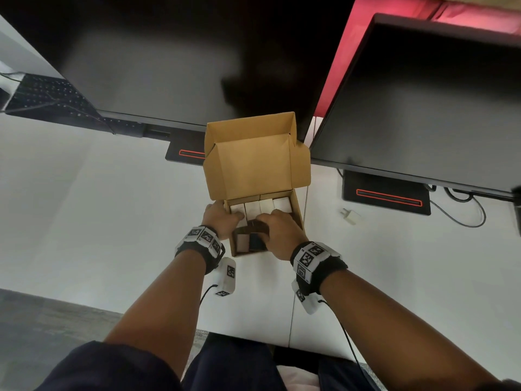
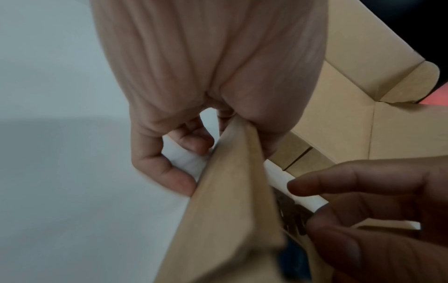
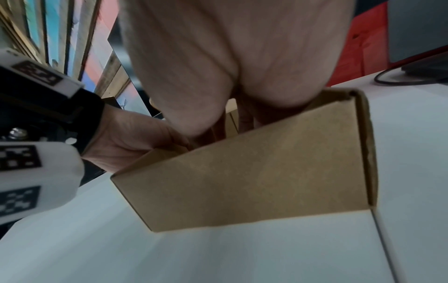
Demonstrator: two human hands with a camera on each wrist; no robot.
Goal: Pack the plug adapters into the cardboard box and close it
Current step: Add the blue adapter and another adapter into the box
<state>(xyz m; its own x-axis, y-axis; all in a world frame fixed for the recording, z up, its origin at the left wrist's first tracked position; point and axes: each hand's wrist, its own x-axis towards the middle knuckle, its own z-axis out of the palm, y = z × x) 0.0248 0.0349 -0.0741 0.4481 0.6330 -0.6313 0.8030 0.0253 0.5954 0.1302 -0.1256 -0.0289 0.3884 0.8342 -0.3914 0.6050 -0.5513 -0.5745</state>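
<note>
On the desk right of the cardboard box (image 1: 255, 165), beyond your right hand (image 1: 277, 231) whose curled fingers reach among the packed adapters (image 1: 260, 206), one loose plug adapter (image 1: 350, 216) lies nearest that hand, while your left hand (image 1: 221, 221) grips the box's left wall.

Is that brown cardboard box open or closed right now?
Open. The brown cardboard box has its lid flap standing upright behind it, and white plug adapters show in a row inside.

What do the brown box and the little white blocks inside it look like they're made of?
Brown open-topped box: matte kraft cardboard, judging by its creased fold lines and flaps.
White plug adapters in the box: probably smooth moulded plastic, with even white faces; too small to be sure. The loose white adapter on the desk looks alike.
</note>
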